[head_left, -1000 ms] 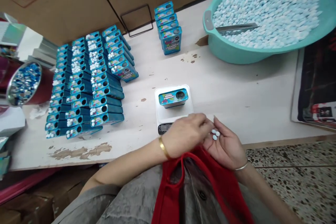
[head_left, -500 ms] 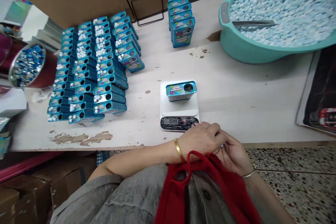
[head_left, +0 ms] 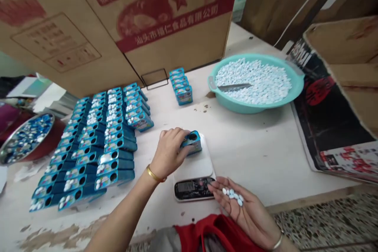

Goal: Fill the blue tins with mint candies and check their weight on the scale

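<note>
My left hand (head_left: 170, 150), with a gold bangle at its wrist, is closed around one end of a blue candy tin (head_left: 195, 147). The tin is on the white platform of a digital kitchen scale (head_left: 196, 171), its round dark opening facing up. Palm up beside the scale's front right corner, my right hand (head_left: 240, 204) cups several small pale candies (head_left: 233, 195). Its fingertips reach the edge of the scale's black display panel (head_left: 193, 187), whose digits are too dim to read. Part of the tin is hidden behind my left fingers.
Rows of blue tins (head_left: 118, 143), many topped with candies, fill the left. A shorter row (head_left: 183, 93) stands at the back. A turquoise basin (head_left: 251, 106) holds pale candies and a metal scoop (head_left: 234, 87). Large cartons (head_left: 177, 43) form the back; a metal bowl (head_left: 32, 138) sits far left.
My left hand has moved from over my right hand to grip the tin on the scale. My right hand has turned out, showing the candies in its palm. The view has tilted up.
</note>
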Demonstrator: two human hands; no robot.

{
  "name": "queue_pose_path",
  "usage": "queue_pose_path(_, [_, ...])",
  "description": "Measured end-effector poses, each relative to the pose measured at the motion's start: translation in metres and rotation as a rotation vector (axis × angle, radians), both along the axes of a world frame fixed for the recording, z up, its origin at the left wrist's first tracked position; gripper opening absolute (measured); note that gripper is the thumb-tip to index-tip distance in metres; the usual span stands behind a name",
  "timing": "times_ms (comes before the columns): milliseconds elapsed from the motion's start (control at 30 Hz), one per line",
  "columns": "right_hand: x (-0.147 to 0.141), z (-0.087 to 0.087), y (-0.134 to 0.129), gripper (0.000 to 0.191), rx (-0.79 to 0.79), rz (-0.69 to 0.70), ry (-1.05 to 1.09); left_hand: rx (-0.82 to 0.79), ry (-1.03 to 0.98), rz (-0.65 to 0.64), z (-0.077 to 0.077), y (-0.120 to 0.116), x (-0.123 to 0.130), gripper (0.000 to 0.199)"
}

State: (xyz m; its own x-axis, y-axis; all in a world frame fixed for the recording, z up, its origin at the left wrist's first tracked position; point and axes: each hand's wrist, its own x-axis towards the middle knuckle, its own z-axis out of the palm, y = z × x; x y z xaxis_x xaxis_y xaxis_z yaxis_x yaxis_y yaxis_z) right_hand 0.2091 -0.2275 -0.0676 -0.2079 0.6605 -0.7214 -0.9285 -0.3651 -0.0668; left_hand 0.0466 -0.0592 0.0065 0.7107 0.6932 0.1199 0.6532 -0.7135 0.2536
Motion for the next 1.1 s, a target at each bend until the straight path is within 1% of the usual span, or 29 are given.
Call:
queue_pose_path(67, [0.000, 0.000, 0.004, 0.015, 0.013, 0.000, 0.016, 0.061, -0.031, 0.032, -0.002, 0.031, 0.012, 0.032])
queue_pose_path(133, [0.002, 0.001, 0.006, 0.017, 0.015, -0.011, 0.018, 0.141, -0.030, 0.056, -0.008, 0.066, 0.028, 0.038])
queue_pose_path(267, [0.008, -0.001, 0.009, 0.018, 0.003, -0.056, 0.018, 0.215, 0.047, 0.128, -0.030, 0.132, 0.050, 0.032])
queue_pose_path(333, [0.011, -0.004, 0.009, 0.018, -0.006, -0.077, 0.021, 0.224, 0.075, 0.146, -0.042, 0.155, 0.055, 0.032])
queue_pose_path(367, [0.012, -0.005, 0.009, 0.017, -0.011, -0.082, 0.021, 0.226, 0.087, 0.145, -0.048, 0.163, 0.056, 0.033])
queue_pose_path(433, [0.013, -0.008, 0.010, 0.016, -0.014, -0.081, 0.024, 0.233, 0.105, 0.147, -0.055, 0.170, 0.056, 0.033])
queue_pose_path(500, [0.013, -0.009, 0.011, 0.015, -0.014, -0.066, 0.028, 0.259, 0.109, 0.173, -0.057, 0.167, 0.054, 0.034])
queue_pose_path(600, [0.012, -0.009, 0.012, 0.014, -0.034, -0.039, 0.031, 0.321, 0.076, 0.240, -0.048, 0.149, 0.039, 0.038])
queue_pose_path(667, [0.013, -0.009, 0.012, 0.015, -0.057, -0.022, 0.027, 0.352, 0.063, 0.312, -0.037, 0.131, 0.017, 0.039])
queue_pose_path(733, [0.013, -0.010, 0.012, 0.016, -0.068, -0.006, 0.017, 0.374, 0.111, 0.438, -0.027, 0.114, -0.012, 0.036])
queue_pose_path(800, [0.012, -0.011, 0.011, 0.018, -0.061, 0.012, 0.005, 0.379, 0.227, 0.593, -0.022, 0.101, -0.042, 0.034])
queue_pose_path(867, [0.010, -0.011, 0.011, 0.018, -0.042, 0.033, 0.001, 0.356, 0.363, 0.685, -0.022, 0.096, -0.068, 0.029])
queue_pose_path(900, [0.009, -0.011, 0.011, 0.018, -0.028, 0.042, 0.002, 0.339, 0.418, 0.695, -0.023, 0.094, -0.078, 0.025])
queue_pose_path(967, [0.006, -0.008, 0.010, 0.017, -0.001, 0.048, 0.003, 0.318, 0.479, 0.646, -0.024, 0.092, -0.088, 0.016])
queue_pose_path(1033, [0.005, -0.004, 0.010, 0.017, 0.022, 0.045, -0.003, 0.326, 0.481, 0.554, -0.020, 0.085, -0.086, 0.014])
queue_pose_path(1100, [0.006, -0.001, 0.008, 0.018, 0.038, 0.032, -0.018, 0.319, 0.466, 0.439, -0.007, 0.070, -0.073, 0.017])
